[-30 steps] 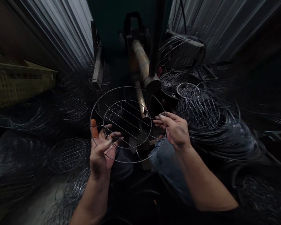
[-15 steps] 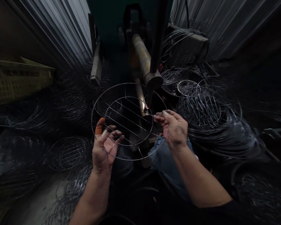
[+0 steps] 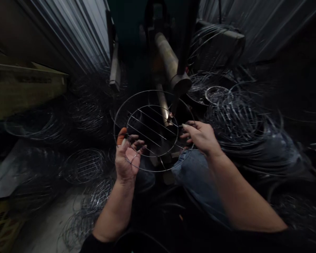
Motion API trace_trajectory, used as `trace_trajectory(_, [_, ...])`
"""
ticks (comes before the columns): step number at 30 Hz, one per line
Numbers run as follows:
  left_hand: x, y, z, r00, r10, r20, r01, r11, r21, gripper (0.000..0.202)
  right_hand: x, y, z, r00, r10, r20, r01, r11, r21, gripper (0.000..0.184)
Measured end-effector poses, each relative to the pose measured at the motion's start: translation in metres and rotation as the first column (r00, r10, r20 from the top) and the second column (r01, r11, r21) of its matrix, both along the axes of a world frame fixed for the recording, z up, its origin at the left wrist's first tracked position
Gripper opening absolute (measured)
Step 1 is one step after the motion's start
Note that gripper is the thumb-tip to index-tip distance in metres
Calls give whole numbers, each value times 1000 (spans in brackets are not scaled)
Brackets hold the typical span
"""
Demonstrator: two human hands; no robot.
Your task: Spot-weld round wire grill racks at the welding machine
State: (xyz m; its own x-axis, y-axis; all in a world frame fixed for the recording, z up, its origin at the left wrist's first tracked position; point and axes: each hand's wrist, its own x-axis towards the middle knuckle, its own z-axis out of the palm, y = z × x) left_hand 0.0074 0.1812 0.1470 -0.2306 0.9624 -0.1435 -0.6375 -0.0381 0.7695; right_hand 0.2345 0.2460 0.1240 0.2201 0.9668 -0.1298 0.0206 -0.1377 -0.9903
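Gripping the wire rack between both hands, we pinch its right rim nearest the welder tip; left hand fingers curl around its near-left rim, right hand fingers narrow.

Wire hoop piles all around

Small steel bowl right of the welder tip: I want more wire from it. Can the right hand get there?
Probably yes: the right hand grips the wire rack, and the bowl sits uncovered just beyond.
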Motion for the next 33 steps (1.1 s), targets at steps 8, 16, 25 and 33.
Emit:
trace_trajectory(8, [-1, -2, -3, 1000, 0, 25, 0, 1000, -1, 47, -9, -9, 21, 998, -54, 16, 55, 992, -114, 22])
trace_trajectory(16, [-3, 0, -3, 999, -10, 43, 13, 998, -60, 44, -16, -12, 16, 972, -91, -216, 90, 996, -15, 33])
trace_trajectory(25, [-4, 7, -5, 998, -30, 52, 35, 996, -88, 44, -12, -9, 15, 960, -16, -280, 18, 1000, 6, 43])
trace_trajectory(33, [-5, 14, 5, 998, -7, 59, 13, 994, -110, 41, -7, 5, 16, 989, 75, -129, -68, 996, 55, 47])
